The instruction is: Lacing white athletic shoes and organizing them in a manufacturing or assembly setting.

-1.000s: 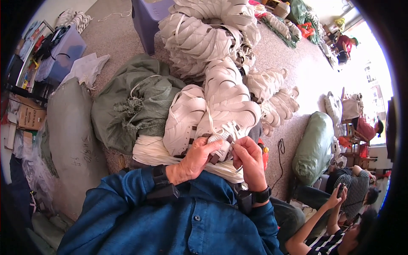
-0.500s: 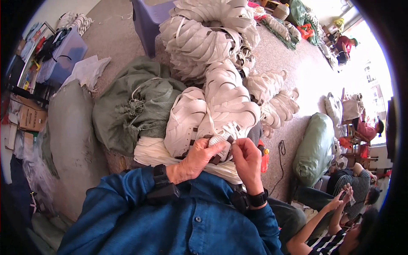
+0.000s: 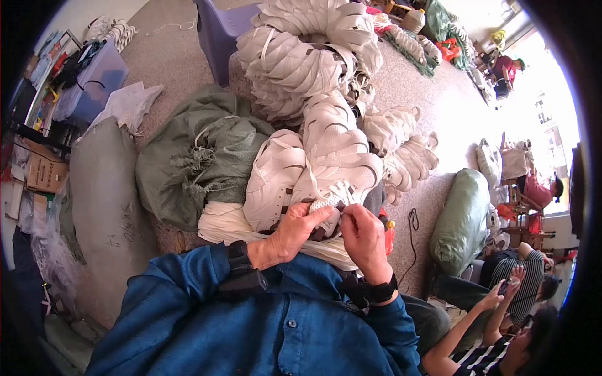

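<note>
Centre frame, both hands, left hand (image 3: 290, 233) and right hand (image 3: 362, 236), pinched one white perforated shoe-upper piece (image 3: 327, 207); big stacked white bundles (image 3: 301, 56) above looked finished.

Blue button-up shirt sleeves; black straps at both wrists; bare hands (image 3: 326, 232).

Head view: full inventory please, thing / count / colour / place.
white shoe piece: one, white, pinched by both hands at centre
bundles of shoe pieces: many, white, heaped from top centre down to the hands
green sack: one, green, left of the heap
grey sack: one, grey, far left
green bag: one, green, right
purple stool: one, purple, top
storage box: one, bluish clear, upper left
seated person: one, striped top, lower right
blue shirt: one, bottom
left hand: grip on the piece
right hand: grip on the piece
</note>
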### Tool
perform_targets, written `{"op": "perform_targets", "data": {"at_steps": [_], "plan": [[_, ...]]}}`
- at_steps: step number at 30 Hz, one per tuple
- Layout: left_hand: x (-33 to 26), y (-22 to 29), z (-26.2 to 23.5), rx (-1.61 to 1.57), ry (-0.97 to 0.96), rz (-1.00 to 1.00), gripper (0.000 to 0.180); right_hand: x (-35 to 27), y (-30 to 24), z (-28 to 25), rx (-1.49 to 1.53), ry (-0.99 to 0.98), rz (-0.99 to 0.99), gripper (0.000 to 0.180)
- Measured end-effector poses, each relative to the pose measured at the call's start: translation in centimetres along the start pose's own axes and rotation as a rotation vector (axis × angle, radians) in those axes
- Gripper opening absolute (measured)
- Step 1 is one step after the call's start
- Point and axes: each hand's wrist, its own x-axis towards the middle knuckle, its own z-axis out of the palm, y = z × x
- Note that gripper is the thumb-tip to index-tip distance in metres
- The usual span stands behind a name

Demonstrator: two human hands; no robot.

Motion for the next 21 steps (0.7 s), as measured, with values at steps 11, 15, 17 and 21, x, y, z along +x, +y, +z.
{"op": "perform_targets", "data": {"at_steps": [11, 15, 17, 21], "plan": [[-0.4, 0.2, 0.5, 0.205, -0.012, 0.056, 0.021, 0.4, -1.3, 0.5, 0.09, 0.155, 0.042, 0.008], [-0.5, 0.1, 0.4, 0.302, -0.015, 0.179, 0.025, 1.2, -1.6, 0.4, 0.02, 0.082, -0.035, 0.008], [-0.4, 0.0, 0.3, 0.389, -0.004, 0.21, 0.027, 2.2, -1.4, 0.2, -0.015, 0.017, -0.08, 0.005], [0.0, -0.6, -0.3, 0.356, -0.043, 0.191, 0.029, 4.6, -1.9, -1.9, 0.337, 0.003, 0.1, 0.006]]}}
